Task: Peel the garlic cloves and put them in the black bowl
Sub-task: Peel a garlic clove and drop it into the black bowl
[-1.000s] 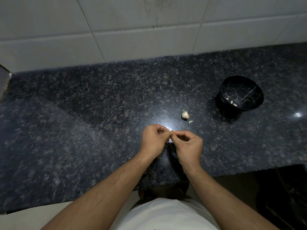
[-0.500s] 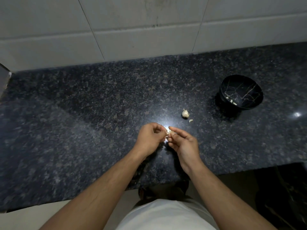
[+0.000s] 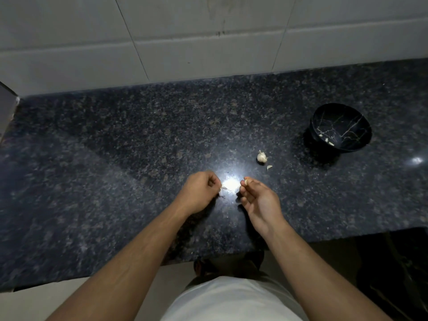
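Note:
My right hand [image 3: 257, 200] pinches a small pale garlic clove [image 3: 246, 181] between thumb and forefinger, palm turned up, above the dark counter. My left hand [image 3: 201, 192] is curled a short way to its left and pinches a thin scrap of garlic skin [image 3: 224, 188]. The two hands are apart. A garlic bulb remnant [image 3: 261, 156] lies on the counter beyond my right hand, with a loose clove [image 3: 269, 167] just beside it. The black bowl [image 3: 340, 128] with pale vein lines stands at the far right and holds a few peeled cloves [image 3: 326, 139].
The speckled dark granite counter [image 3: 115, 170] runs up to a white tiled wall [image 3: 185, 42]. A bright light glare sits between my hands. The counter's front edge is near my body, with a dark gap at the lower right.
My hands were joined on the clove and have pulled apart. The right hand keeps the clove and has turned palm up; the left has drawn away with a bit of skin.

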